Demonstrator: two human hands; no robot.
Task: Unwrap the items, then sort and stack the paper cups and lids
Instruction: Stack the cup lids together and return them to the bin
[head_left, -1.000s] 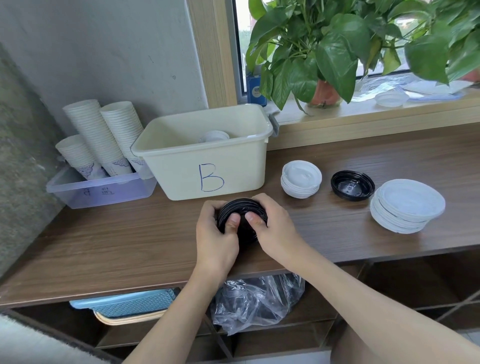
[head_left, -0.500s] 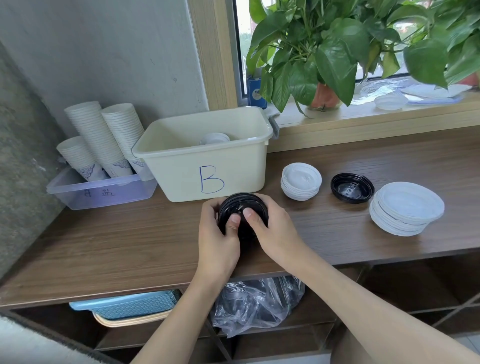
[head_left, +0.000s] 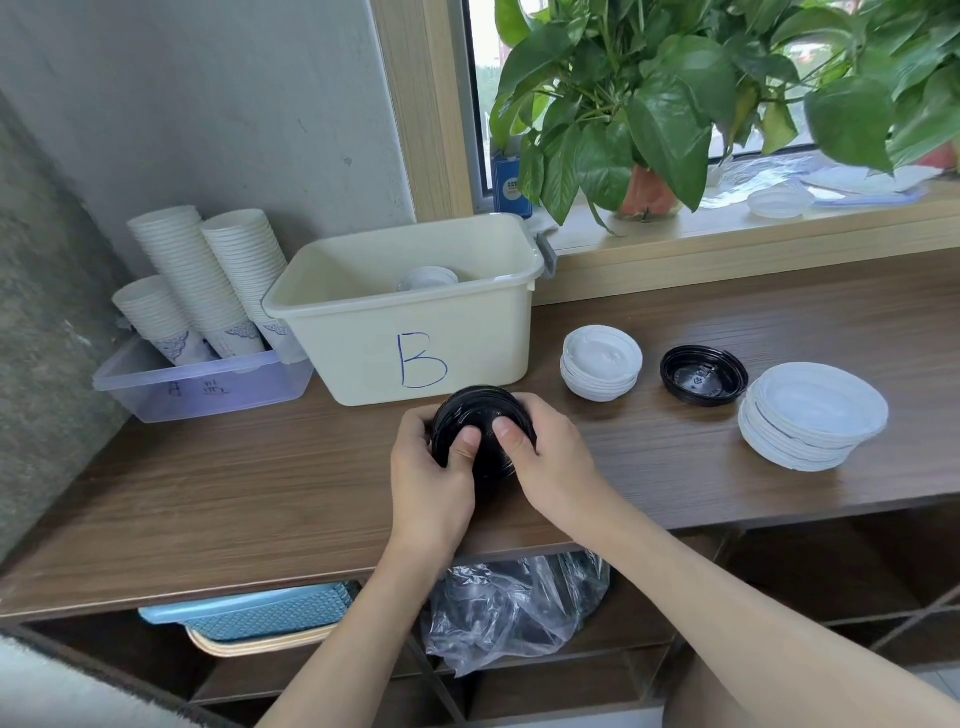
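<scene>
Single view, worn on the person's head: a wide-angle lens faces forward and down across the wooden counter (head_left: 208, 493), close enough that the left hand (head_left: 431, 473) and right hand (head_left: 558, 467) sit mid-frame, forearms entering from below. The window sill (head_left: 727, 249) bounds the top of the field.

Leafy plant (head_left: 670, 114) stands on the windowsill (head_left: 727, 234).

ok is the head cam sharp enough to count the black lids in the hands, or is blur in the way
Head view: the window is blown out behind the plant; the wide lens tilts the counter edges; the black lids gripped by left hand and right hand are fairly sharp but so dark their ridges merge, so no count.
</scene>
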